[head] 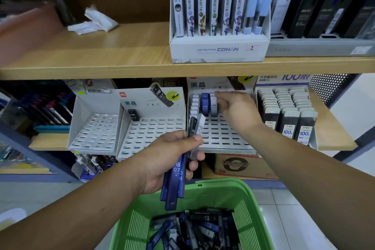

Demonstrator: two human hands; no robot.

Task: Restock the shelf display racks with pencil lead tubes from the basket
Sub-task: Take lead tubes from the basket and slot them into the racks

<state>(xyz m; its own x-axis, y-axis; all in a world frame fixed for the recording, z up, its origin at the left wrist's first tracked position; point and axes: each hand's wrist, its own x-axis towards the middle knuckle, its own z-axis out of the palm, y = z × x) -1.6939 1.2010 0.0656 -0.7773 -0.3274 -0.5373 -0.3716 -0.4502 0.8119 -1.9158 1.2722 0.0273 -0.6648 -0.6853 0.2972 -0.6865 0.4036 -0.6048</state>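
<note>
My left hand [172,158] grips a bundle of pencil lead tubes [178,170], blue, black and white ones marked HB 0.7, above the green basket [249,205]. Several more tubes [194,229] lie loose inside the basket. My right hand [233,107] reaches into the right white slotted display rack [219,138], its fingers at the tubes standing in the back rows, next to a blue tube [205,104] and a white tube [213,105]. Whether it holds a tube is hidden. The middle rack [154,134] holds one black tube [133,115].
A slotted rack without tubes [95,130] stands at the left. Right of my hand is a full box of 100-lead packs [288,115]. The upper shelf carries a Conan pen display [219,46] and dark boxes [324,6]. A cardboard box [239,165] sits below.
</note>
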